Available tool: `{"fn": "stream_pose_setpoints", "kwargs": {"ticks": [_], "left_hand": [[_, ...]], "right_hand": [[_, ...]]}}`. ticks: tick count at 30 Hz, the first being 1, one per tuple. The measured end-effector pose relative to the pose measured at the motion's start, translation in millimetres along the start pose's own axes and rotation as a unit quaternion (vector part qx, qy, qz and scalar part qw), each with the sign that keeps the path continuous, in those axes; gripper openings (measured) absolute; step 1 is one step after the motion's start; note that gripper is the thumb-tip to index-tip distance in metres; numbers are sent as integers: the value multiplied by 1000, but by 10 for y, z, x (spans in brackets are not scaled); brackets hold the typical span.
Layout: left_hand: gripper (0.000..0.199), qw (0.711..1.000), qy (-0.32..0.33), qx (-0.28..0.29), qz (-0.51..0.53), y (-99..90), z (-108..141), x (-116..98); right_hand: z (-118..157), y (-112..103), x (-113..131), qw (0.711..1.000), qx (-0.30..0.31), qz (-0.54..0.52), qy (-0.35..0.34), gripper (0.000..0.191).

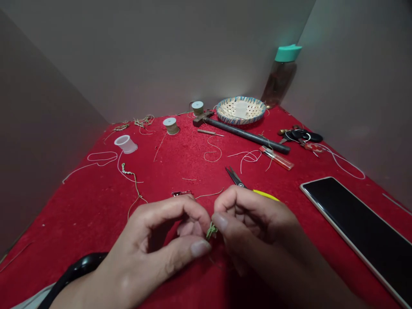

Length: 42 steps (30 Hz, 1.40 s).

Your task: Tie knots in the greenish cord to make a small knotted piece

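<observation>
Hands point(137, 246) point(267, 225) on green cord point(211, 231)

one held knot point(211, 231), two wound spools point(172, 128), one hammer point(244, 133), one basket point(237, 120), one bottle point(280, 80), one phone point(355, 229)

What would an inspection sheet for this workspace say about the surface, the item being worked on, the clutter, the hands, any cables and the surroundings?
Surface: red covering, with small scraps of thread on it.
Item in work: small green knotted cord, partly hidden by fingertips.
Clutter: hammer, yellow-handled scissors, phone, bunch of keys, thread spool, woven basket, thread tangle.
Hands: left hand and right hand meet at the cord, fingertips holding it.
Cables: nothing seen; only threads and cords.
Surroundings: plain grey walls; teal-lidded bottle in the back right corner.
</observation>
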State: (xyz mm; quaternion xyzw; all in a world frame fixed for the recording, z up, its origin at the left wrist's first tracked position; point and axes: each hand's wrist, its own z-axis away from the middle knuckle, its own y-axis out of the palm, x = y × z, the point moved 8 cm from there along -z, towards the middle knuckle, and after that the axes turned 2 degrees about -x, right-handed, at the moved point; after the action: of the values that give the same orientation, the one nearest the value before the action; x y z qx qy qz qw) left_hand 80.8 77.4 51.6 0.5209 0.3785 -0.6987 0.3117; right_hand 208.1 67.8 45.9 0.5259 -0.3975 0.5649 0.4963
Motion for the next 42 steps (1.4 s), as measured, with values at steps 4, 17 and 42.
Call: {"fn": "stream_pose_setpoints", "kwargs": {"ticks": [4,17,42], "left_hand": [[14,1000,-16,-5,16,-9,-8,55],[4,992,39,-17,116,-7,-69,38],[10,996,-3,-24,88,9,-22,45]], "right_hand": [[1,32,-53,997,25,-44,50,15],[10,-26,60,999,11,45,10,11],[24,-26,70,998,-12,65,-7,14]]}}
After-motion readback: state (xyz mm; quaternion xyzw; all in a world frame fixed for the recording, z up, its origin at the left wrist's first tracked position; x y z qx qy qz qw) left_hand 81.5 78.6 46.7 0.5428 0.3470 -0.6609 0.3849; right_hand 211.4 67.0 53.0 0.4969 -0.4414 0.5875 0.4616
